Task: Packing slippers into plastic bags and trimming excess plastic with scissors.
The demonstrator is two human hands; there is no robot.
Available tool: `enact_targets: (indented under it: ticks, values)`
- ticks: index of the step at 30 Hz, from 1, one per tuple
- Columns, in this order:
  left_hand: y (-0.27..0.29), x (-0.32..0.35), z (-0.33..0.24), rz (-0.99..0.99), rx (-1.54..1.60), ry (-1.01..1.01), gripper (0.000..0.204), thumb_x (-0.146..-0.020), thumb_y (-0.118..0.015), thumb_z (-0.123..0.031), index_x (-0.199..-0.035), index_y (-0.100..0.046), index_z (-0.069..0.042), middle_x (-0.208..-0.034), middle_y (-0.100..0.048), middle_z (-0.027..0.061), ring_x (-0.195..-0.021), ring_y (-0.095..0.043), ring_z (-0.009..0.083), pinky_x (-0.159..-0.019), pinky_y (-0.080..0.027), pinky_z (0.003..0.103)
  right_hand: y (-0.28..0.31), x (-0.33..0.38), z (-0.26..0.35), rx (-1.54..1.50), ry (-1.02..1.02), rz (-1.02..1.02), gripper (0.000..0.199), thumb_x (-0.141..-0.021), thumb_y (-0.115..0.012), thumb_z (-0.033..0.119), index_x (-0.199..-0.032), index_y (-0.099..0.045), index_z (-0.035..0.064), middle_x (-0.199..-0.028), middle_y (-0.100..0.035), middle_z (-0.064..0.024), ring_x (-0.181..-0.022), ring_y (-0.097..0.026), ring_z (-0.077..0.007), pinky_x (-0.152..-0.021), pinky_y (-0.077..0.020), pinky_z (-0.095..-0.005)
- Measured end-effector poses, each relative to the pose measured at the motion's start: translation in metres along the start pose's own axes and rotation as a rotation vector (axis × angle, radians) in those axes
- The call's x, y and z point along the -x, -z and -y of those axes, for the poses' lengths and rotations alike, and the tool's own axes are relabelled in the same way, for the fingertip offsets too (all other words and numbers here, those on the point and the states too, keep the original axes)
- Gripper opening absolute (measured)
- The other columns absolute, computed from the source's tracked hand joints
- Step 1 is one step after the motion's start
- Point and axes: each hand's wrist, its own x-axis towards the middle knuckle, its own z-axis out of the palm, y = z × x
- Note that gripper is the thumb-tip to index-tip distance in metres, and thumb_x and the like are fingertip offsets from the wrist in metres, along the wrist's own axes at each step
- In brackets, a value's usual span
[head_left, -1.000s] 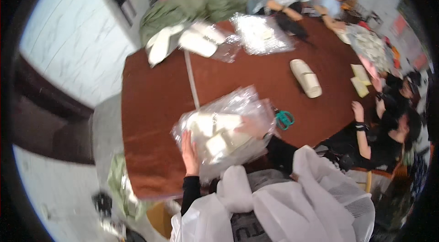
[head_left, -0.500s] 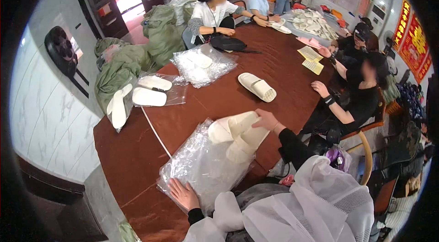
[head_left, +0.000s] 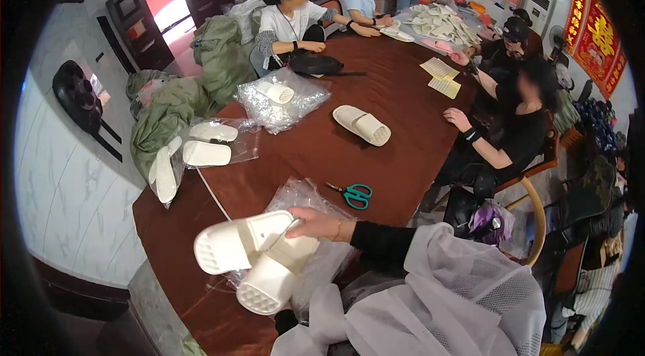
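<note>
Holding a pair of white slippers (head_left: 252, 263) over the near table edge, the right hand (head_left: 316, 224) grips the upper slipper's strap, fingers closed on it. Left hand is barely visible, tucked under the lower slipper near the bottom; cannot tell if it grips. Clear plastic bag (head_left: 316, 221) lies crumpled just beneath and behind the right hand, touching the slippers. Green-handled scissors (head_left: 353, 194) sit on the brown table (head_left: 403, 154) just beyond the right hand. Farther out: another slipper pair (head_left: 363, 125), bagged slippers (head_left: 279, 97). Step looks like pairing slippers at the bag, in or out unclear; next move likely needs the bag mouth held open and the pair kept aligned.
</note>
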Motion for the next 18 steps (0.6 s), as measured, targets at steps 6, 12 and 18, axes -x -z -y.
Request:
enact_targets:
  ticks: [6,12,18]
  values:
    - [0.061,-0.016,-0.071,0.025,-0.111,-0.033,0.06,-0.095,-0.051,-0.028,-0.145,-0.034,0.0,-0.154,-0.03,0.0145,-0.142,-0.026,0.0341,-0.115,-0.02,0.045,0.116,-0.016,-0.129,0.811,-0.152,-0.169,0.061,-0.072,-0.077,0.044,-0.113,-0.062,0.0022,-0.111,-0.064,-0.0187,-0.102,-0.061,-0.0305,-0.086,-0.0486,-0.0388]
    - [0.05,-0.015,-0.054,0.029,-0.044,0.054,0.058,-0.097,-0.049,-0.033,-0.145,-0.036,-0.003,-0.157,-0.025,0.0104,-0.146,-0.018,0.0328,-0.116,-0.016,0.049,0.083,-0.017,-0.079,1.072,-0.319,-0.283,0.045,-0.075,-0.068,0.043,-0.103,-0.065,0.0081,-0.106,-0.067,-0.0185,-0.102,-0.062,-0.0373,-0.089,-0.0486,-0.0434]
    - [0.05,-0.021,-0.031,0.054,0.266,0.101,0.055,-0.091,-0.059,-0.023,-0.142,-0.042,-0.009,-0.155,-0.03,0.0111,-0.145,-0.021,0.0336,-0.116,-0.017,0.051,0.146,-0.012,-0.079,1.309,0.17,-0.661,0.022,-0.086,-0.059,0.014,-0.107,-0.057,0.0079,-0.1,-0.059,-0.0188,-0.095,-0.058,-0.0364,-0.082,-0.0487,-0.0453]
